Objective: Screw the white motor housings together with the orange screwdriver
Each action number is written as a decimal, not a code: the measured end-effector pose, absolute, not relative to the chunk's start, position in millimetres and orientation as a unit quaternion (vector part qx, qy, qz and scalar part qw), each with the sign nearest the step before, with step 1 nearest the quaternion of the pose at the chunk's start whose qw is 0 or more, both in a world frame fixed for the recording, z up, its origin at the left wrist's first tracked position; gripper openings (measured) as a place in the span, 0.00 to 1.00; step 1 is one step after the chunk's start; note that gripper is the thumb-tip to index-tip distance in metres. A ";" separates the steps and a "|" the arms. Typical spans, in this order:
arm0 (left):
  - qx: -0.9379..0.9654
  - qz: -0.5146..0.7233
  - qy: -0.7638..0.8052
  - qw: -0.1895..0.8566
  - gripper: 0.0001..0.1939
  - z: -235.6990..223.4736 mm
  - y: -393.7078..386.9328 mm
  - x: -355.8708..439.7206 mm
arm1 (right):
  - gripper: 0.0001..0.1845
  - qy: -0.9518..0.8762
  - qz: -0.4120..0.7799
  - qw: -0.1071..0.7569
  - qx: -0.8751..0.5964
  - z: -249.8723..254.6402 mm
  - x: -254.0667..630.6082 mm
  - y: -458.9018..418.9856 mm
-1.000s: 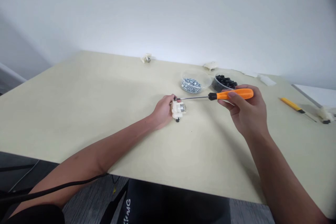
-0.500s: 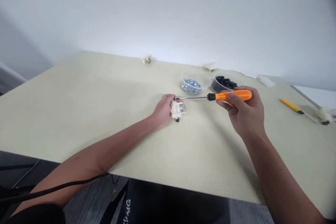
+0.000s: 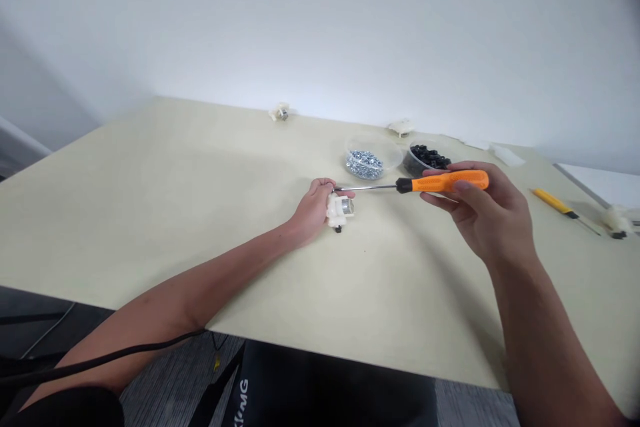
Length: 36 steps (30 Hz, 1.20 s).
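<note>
A plain white wall (image 3: 300, 33) rises behind my pale tabletop (image 3: 150, 213), and the cream plastic housing (image 3: 333, 213) sits near the middle of it, in my left hand (image 3: 313, 208). Those fingers are closed around its nine o'clock side, while the silvery motor-like cylinder (image 3: 347, 206) juts out towards three. My right hand (image 3: 493, 213) is clamped on the orange-handled screwdriver (image 3: 450, 180), thumb along the near side, its shaft lying almost level and pointing to nine o'clock. The tip meets the housing's twelve o'clock corner, right by my left fingertips; it is too small there for me to tell whether it is properly seated.

That corner is my worry. If I press while the tip sits crooked, I judge it could skid off and jab my own fingers. If I twist harder than my left hand can resist, the housing may roll in my grip, having no clamp but me. Too much force might also crack the plastic or strip a thread. My right knuckles come close to the clear tub of black pieces (image 3: 427, 157) at one o'clock, so a sudden slip upward could knock it, and perhaps the neighbouring tub of silvery hardware (image 3: 364, 163) too, scattering small bits across the table
</note>
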State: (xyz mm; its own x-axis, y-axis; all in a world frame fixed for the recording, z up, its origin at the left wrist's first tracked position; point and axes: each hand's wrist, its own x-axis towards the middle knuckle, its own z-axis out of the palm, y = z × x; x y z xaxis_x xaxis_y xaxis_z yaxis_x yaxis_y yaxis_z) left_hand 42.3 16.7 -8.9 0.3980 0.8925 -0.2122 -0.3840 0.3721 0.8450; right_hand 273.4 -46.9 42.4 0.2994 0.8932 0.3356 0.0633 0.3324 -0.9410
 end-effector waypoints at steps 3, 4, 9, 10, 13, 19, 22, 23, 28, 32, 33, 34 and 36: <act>0.380 0.426 0.341 0.747 0.06 -10.3 17.8 42.4 | 0.10 -0.518 0.317 0.631 -0.483 43.3 275.1 -50.4; 0.380 0.425 0.339 0.748 0.06 -11.4 18.6 42.3 | 0.10 -0.518 0.318 0.629 -0.485 42.6 275.4 -50.6; 0.339 0.431 0.314 0.775 0.15 -17.3 21.8 42.0 | 0.12 -0.493 0.326 0.632 -0.501 34.9 276.0 -46.4; 0.337 0.431 0.307 0.779 0.18 -18.4 21.9 42.2 | 0.13 -0.488 0.331 0.634 -0.500 33.4 276.2 -45.4; 0.360 0.412 0.318 0.774 0.23 -21.4 21.5 43.2 | 0.15 -0.483 0.341 0.631 -0.501 30.4 276.5 -44.0; 0.525 0.336 0.404 0.670 0.22 -15.5 24.5 35.3 | 0.13 -0.494 0.337 0.632 -0.492 30.4 277.5 -43.9; 0.585 0.294 0.387 0.649 0.21 -1.9 30.1 28.6 | 0.14 -0.485 0.336 0.652 -0.477 29.6 280.1 -45.5; 0.602 0.285 0.380 0.642 0.21 2.4 32.4 27.2 | 0.14 -0.481 0.335 0.656 -0.476 29.0 281.2 -47.2; 0.681 0.282 0.340 0.584 0.18 8.3 38.8 29.2 | 0.13 -0.451 0.314 0.681 -0.484 22.2 286.0 -64.3; 0.699 0.294 0.338 0.557 0.19 -2.7 31.9 34.3 | 0.12 -0.402 0.319 0.713 -0.478 8.8 286.7 -75.2; 0.702 0.297 0.344 0.548 0.18 -5.6 29.4 35.6 | 0.12 -0.389 0.324 0.720 -0.475 5.1 286.6 -76.2; 0.704 0.303 0.350 0.539 0.17 -8.1 27.2 36.8 | 0.12 -0.378 0.330 0.725 -0.472 1.6 286.3 -76.6; 0.701 0.317 0.357 0.530 0.14 -11.7 24.2 39.7 | 0.12 -0.361 0.340 0.733 -0.466 -3.9 285.1 -76.3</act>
